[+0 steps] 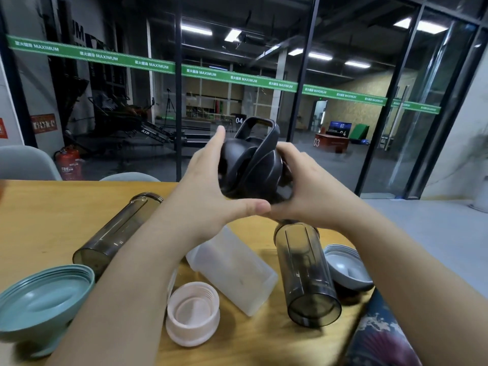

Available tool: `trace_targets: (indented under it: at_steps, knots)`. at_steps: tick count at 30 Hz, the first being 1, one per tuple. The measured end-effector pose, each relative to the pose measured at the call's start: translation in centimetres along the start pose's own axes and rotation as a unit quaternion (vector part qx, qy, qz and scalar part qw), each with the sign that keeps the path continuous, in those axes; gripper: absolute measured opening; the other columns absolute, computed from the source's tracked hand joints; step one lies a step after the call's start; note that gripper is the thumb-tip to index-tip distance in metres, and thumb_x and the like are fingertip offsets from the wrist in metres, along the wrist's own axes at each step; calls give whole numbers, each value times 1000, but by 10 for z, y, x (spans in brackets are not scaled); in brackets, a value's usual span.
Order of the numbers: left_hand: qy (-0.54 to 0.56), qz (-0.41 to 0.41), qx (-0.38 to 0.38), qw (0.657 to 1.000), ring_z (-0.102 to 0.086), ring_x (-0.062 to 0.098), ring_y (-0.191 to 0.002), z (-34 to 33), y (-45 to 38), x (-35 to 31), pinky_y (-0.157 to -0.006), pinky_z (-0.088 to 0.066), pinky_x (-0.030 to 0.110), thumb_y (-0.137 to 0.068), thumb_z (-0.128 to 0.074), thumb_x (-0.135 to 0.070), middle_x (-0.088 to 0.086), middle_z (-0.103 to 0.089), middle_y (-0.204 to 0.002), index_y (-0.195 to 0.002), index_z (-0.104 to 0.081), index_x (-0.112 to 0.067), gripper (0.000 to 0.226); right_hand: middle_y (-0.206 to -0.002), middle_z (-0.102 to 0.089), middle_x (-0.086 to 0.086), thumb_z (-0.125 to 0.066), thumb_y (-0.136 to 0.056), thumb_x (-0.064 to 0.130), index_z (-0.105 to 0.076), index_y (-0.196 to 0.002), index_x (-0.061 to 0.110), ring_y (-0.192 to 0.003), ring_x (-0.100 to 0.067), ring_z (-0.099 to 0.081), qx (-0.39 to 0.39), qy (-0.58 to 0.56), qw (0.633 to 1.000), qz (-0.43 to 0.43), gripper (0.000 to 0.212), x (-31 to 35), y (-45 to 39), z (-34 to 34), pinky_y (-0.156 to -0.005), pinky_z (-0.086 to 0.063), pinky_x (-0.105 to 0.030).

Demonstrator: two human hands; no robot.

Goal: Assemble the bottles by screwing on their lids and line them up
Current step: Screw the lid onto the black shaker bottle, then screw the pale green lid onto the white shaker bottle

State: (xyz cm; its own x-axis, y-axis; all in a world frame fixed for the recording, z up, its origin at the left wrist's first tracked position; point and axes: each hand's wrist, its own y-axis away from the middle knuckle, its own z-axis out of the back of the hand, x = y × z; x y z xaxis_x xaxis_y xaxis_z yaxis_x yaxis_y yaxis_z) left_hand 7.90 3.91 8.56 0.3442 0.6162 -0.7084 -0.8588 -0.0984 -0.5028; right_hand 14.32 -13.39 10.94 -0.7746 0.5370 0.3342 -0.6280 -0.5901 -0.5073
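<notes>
a: what lies nearest on the bench [39, 212]?
b: a pink lid [192, 314], open side up, with a teal lid [43, 299] to its left. just behind the pink lid lie a frosted bottle [235, 270] and two smoky bottles [307, 273] [116, 231] on their sides.
a: and the grip?
b: above them, left hand [208, 186] and right hand [306, 188] both curl round a black lid [250, 165] with a loop handle.

Gym or fitness centre, glass partition wall [330, 107] with green branded banner [237, 79] across it, exercise machines [124, 120] far left, numbered jump boxes [331, 142] far right, wooden table [39, 215] near.
</notes>
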Motion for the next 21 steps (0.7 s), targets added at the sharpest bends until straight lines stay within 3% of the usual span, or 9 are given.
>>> trace_targets:
  at_steps: [3, 7, 9, 12, 14, 17, 21]
  knots:
    - [-27, 49, 16, 998, -24, 14, -143, 5, -1, 10, -114, -28, 39, -63, -76, -49, -9, -11, -160, -152, 1, -34, 119, -107, -49, 18, -84, -60, 31, -35, -134, 26, -115, -11, -43, -8, -42, 999, -33, 89, -12, -19, -5, -90, -41, -22]
    - [-135, 101, 60, 984, -34, 20, -138, 13, -2, 27, -107, -35, 36, -82, -69, -42, -1, -23, -158, -153, -10, -29, 93, -122, -56, 2, -85, -64, 24, -32, -131, 22, -115, -17, -53, -6, -117, 987, -109, 85, -36, -43, -21, -91, -47, -32]
    - [-169, 116, 75, 976, -48, 18, -125, 17, 0, 33, -96, -45, 33, -86, -64, -41, -2, -29, -155, -151, -18, -30, 81, -125, -54, -1, -85, -64, 19, -31, -131, 18, -117, -20, -52, -10, -140, 978, -154, 86, -47, -53, -32, -91, -45, -33]
    - [-170, 143, 90, 971, -55, -2, -81, 22, 0, 42, -70, -50, 23, -89, -61, -39, -2, -38, -149, -148, -26, -30, 70, -129, -53, -3, -87, -61, 21, -32, -133, 15, -120, -23, -51, -25, -169, 959, -227, 91, -65, -65, -53, -97, -44, -39]
    - [-168, 158, 96, 968, -50, -7, -74, 25, 0, 48, -75, -52, 28, -89, -61, -39, -2, -40, -148, -148, -28, -30, 68, -130, -55, -3, -88, -59, 24, -35, -134, 14, -121, -25, -51, -29, -198, 942, -270, 92, -74, -72, -65, -96, -44, -40]
    - [-170, 168, 109, 965, -48, -11, -73, 27, 0, 53, -75, -46, 24, -90, -60, -40, -3, -44, -145, -147, -30, -30, 66, -132, -54, -6, -87, -62, 24, -38, -135, 12, -124, -28, -49, -27, -228, 919, -321, 88, -82, -79, -76, -95, -43, -40]
    - [-168, 182, 120, 961, -55, -3, -85, 28, 1, 53, -96, -46, 36, -89, -59, -43, -4, -48, -141, -145, -33, -31, 63, -136, -49, -11, -84, -68, 26, -34, -136, 8, -126, -31, -46, -38, -214, 900, -378, 87, -82, -81, -82, -94, -44, -40]
